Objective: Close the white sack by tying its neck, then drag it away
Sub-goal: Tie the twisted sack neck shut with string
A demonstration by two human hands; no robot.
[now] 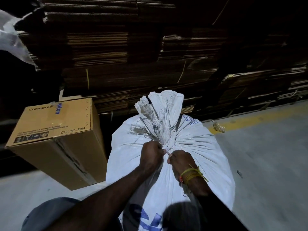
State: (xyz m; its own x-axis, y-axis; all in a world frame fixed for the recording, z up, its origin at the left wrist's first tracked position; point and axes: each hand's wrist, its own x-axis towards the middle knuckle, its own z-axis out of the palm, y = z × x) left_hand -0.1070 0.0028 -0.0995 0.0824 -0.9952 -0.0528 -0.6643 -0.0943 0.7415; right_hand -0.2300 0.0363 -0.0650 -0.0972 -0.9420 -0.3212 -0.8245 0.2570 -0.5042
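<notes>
A full white woven sack (203, 147) with blue print stands on the concrete floor in front of me. Its neck (164, 124) is bunched into a tight gather, and the loose top fans out above it. A thin white string (167, 151) runs around the gather. My left hand (151, 155) is fisted on one end of the string, just left of the neck. My right hand (180, 161), with yellow threads on its wrist, pinches the other end just below and right of the neck. Both hands press against the sack.
A brown carton (55, 140) marked CEILING FAN sits on the floor, left of the sack and close to it. Tall stacks of flattened cardboard (133, 55) form a wall behind. A yellow floor line (260, 117) and small debris (219, 127) lie to the right on grey concrete.
</notes>
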